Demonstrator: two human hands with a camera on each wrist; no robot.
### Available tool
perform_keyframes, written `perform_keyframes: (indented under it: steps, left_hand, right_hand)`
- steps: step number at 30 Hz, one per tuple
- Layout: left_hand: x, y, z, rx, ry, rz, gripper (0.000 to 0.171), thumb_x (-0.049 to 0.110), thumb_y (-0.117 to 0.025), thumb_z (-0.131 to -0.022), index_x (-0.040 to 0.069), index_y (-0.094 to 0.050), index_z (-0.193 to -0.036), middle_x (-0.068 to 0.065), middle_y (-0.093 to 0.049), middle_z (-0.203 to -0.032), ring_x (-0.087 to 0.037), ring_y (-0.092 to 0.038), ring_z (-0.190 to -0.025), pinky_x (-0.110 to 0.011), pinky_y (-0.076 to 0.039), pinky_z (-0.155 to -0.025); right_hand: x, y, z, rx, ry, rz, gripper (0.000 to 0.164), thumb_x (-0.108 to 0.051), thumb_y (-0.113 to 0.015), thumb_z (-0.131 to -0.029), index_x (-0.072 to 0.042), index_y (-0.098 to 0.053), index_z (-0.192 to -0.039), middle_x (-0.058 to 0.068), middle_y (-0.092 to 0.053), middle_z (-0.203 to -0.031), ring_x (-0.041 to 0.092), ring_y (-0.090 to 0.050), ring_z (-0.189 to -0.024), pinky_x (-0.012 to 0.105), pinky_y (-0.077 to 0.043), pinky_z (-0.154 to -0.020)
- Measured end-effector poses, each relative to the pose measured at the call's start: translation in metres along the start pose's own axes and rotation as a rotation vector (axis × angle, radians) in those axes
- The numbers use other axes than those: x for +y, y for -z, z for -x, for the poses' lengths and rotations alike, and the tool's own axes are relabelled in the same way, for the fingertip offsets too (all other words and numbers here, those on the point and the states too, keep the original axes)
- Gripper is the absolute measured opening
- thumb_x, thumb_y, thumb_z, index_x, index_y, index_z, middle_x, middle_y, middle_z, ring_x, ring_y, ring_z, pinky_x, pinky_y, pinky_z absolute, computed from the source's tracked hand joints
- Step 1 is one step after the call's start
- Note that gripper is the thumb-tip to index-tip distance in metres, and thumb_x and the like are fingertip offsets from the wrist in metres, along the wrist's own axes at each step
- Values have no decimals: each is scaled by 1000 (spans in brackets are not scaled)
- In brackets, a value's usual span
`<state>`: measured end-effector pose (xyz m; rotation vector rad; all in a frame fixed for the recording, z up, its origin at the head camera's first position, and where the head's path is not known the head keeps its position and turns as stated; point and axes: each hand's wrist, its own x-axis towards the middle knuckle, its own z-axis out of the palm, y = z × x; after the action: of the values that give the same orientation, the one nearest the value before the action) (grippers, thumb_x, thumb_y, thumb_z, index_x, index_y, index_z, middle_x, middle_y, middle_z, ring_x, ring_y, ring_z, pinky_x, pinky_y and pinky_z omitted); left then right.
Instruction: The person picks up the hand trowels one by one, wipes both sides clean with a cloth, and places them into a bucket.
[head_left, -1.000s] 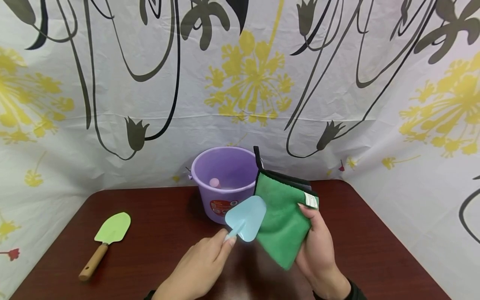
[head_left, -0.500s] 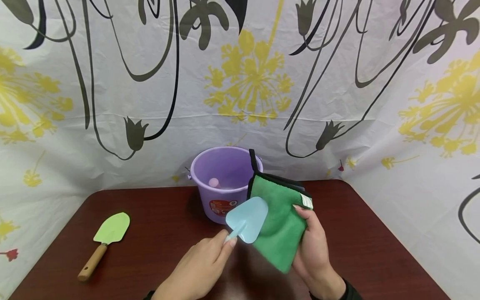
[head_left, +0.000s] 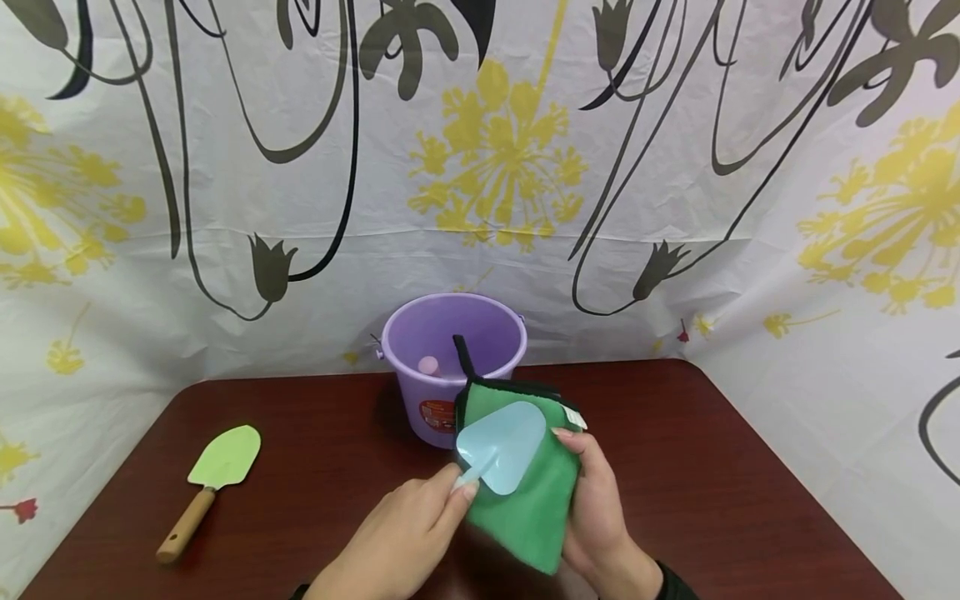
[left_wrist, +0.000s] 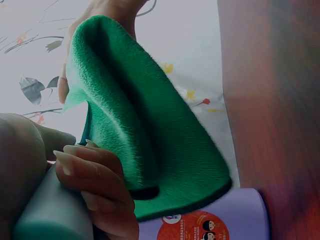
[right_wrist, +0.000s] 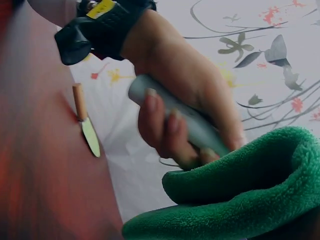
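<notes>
My left hand grips the handle of a light blue trowel. Its fingers curl round the thick grey-blue handle in the right wrist view. In my right hand is a folded green cloth with black edging, a black hanging loop and a white tag. The thumb lies on the cloth's front, and the other fingers are mostly hidden behind it. The trowel's blade lies in front of the cloth, overlapping it; the head view does not settle how firmly they touch. Left wrist view: the cloth hangs folded beyond the trowel.
Behind the hands stands a purple bucket with a small pink object inside. A light green trowel with a wooden handle lies at the left of the dark brown table. A patterned curtain hangs around the back and sides.
My right hand has carried the cloth left and down, so it now sits behind the blue trowel's blade and covers part of the bucket's front. The left hand has barely moved.
</notes>
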<state>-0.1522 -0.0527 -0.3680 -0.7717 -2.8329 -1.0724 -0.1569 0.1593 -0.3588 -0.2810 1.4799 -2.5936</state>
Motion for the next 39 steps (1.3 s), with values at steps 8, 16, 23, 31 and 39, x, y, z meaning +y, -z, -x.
perform_keyframes:
  steps: [8, 16, 23, 31, 39]
  left_hand:
    - [0, -1, 1, 24, -42, -7, 34, 48, -40, -107, 24, -47, -84, 14, -32, -62, -2, -40, -58, -22, -36, -55]
    - [1, 0, 4, -18, -26, 26, 37, 50, -40, -107, 26, -47, -80, 14, -31, -61, -1, -40, -57, -22, -37, -56]
    - [2, 1, 4, -28, -24, 40, 37, 51, -40, -107, 26, -47, -81, 14, -31, -61, -1, -40, -58, -22, -38, -56]
    - [3, 2, 2, -60, -19, 56, 37, 53, -38, -106, 27, -49, -83, 13, -33, -62, -2, -43, -60, -22, -39, -58]
    - [1, 2, 0, -110, 13, 99, 37, 54, -39, -106, 26, -51, -87, 11, -34, -64, -3, -47, -64, -24, -39, -60]
  right_hand:
    - [8, -5, 3, -206, -65, -291, 64, -62, -11, -106, -20, -54, -125, -5, -62, -121, 10, -59, -116, 28, -47, -105]
    - [10, -7, 5, -140, -230, -205, 92, -84, -13, -92, -15, -51, -141, -2, -63, -129, 13, -58, -124, 33, -42, -113]
    - [12, -5, 3, -232, -183, -275, 88, -80, -12, -95, -16, -49, -142, -2, -60, -133, 12, -55, -128, 31, -40, -114]
    - [11, 3, -1, -463, -53, -499, 89, -73, -5, -99, -8, -49, -140, 5, -57, -136, 18, -52, -130, 32, -38, -117]
    - [3, 5, -5, -481, 68, -464, 88, -68, 2, -101, -8, -49, -141, 6, -59, -136, 20, -55, -129, 33, -41, -114]
